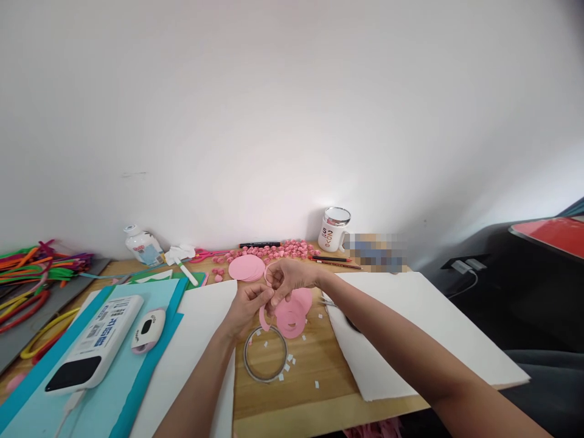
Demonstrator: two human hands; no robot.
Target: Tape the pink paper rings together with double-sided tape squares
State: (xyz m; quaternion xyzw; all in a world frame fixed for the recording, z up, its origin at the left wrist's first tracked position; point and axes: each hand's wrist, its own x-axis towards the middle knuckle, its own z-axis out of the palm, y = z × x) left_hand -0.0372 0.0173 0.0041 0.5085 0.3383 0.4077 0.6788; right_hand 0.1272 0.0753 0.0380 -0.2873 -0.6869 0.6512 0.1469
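My left hand [249, 305] and my right hand [291, 280] meet above the middle of the table, fingertips pinched together. Between them is a curled pink paper strip [263, 319], one end hanging below the left fingers and another part arching above the right ones. Just under my hands lie pink paper discs [292, 328], the front one with a cut near its centre. A stack of pink paper circles [246, 267] is behind my left hand. Nearer to me, a roll of tape [246, 366] lies flat among small white paper bits [316, 384].
Many small pink rolled pieces [296, 248] lie along the wall by a white mug [335, 230]. White sheets [438, 334] flank the work spot, scissors [329, 302] partly under my right arm. A power bank [98, 340], white bottle [142, 246] and coloured pipe cleaners [41, 267] are left.
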